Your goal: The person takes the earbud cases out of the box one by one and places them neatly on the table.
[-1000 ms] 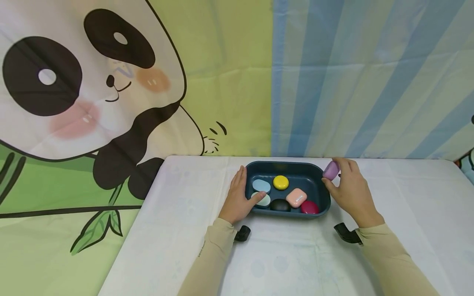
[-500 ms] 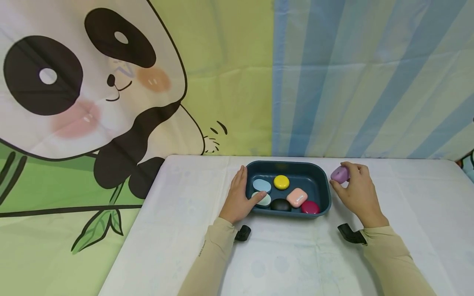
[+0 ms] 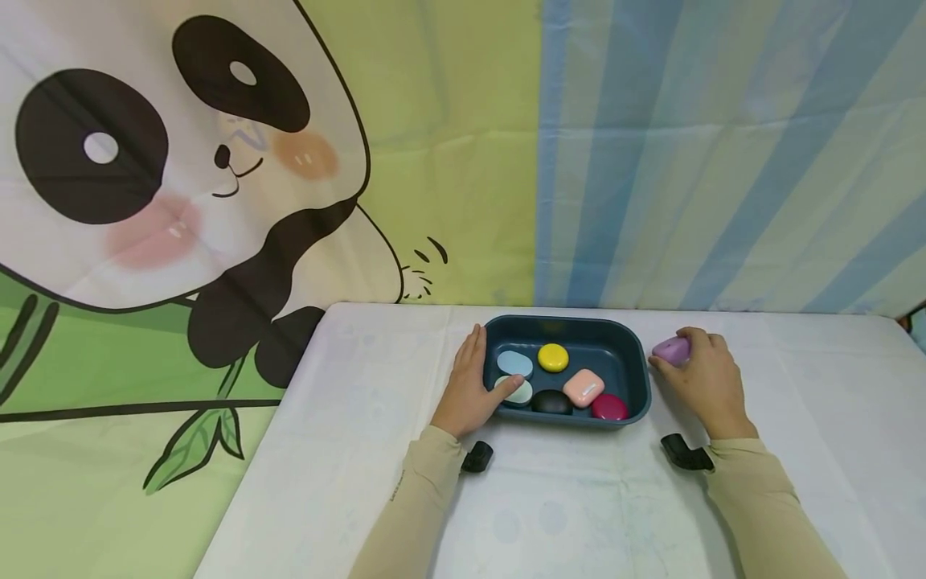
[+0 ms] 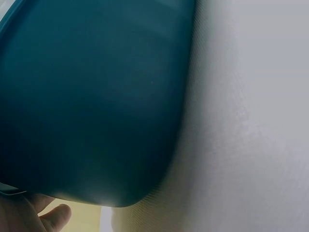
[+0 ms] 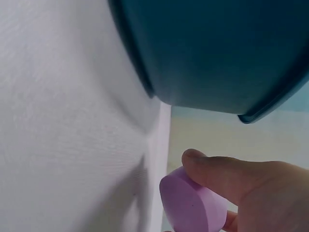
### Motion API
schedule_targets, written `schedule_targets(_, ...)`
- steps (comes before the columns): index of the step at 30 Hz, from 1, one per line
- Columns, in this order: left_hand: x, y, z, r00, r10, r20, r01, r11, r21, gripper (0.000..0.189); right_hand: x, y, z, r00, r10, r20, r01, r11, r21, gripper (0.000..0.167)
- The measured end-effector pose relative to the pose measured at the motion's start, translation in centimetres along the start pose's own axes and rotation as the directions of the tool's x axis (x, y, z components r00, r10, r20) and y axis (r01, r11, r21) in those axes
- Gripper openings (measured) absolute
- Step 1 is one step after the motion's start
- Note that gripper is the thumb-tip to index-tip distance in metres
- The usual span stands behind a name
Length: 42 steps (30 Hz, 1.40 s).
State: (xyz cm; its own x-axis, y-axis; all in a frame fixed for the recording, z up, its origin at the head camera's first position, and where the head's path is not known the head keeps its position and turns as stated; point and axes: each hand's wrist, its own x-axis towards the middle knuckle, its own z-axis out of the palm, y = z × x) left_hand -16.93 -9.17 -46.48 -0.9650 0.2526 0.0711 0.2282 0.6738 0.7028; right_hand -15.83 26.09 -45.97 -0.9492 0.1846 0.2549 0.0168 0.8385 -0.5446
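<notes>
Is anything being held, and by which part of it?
The right hand pinches the purple piece by its sides. The left hand rests against the tray.

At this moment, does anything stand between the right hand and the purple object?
Nothing visible stands between them: the right hand pinches the purple object directly, and the dark blue tray is beside them.

Beige sleeves (image 3: 761, 503) — dark lettering (image 3: 397, 486) on left — black wrist pieces (image 3: 686, 453)

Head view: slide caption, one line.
Right hand holds a purple piece beside a dark blue tray of six more pieces; left hand at the tray's other end.
</notes>
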Motion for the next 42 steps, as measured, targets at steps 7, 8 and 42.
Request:
schedule_targets(7,0.0,-0.1,0.2,1.0,-0.003,0.006,0.003,1.0,0.003,0.104,0.1,0.5,0.6,0.999,0.039,0.033,-0.039,0.999,-0.013,0.059)
schedule_targets(8,0.0,-0.1,0.2,1.0,-0.003,0.006,0.003,1.0,0.003,0.104,0.1,0.5,0.7,0.998,0.044,0.035,-0.044,0.999,-0.014,0.059)
schedule_targets(42,0.2,-0.5,-0.5,0.996,-0.007,0.084,0.01,0.999,-0.041,0.135,-0.5,-0.1,-0.1,0.994,0.039,0.1,-0.032,0.996,-0.079,0.068)
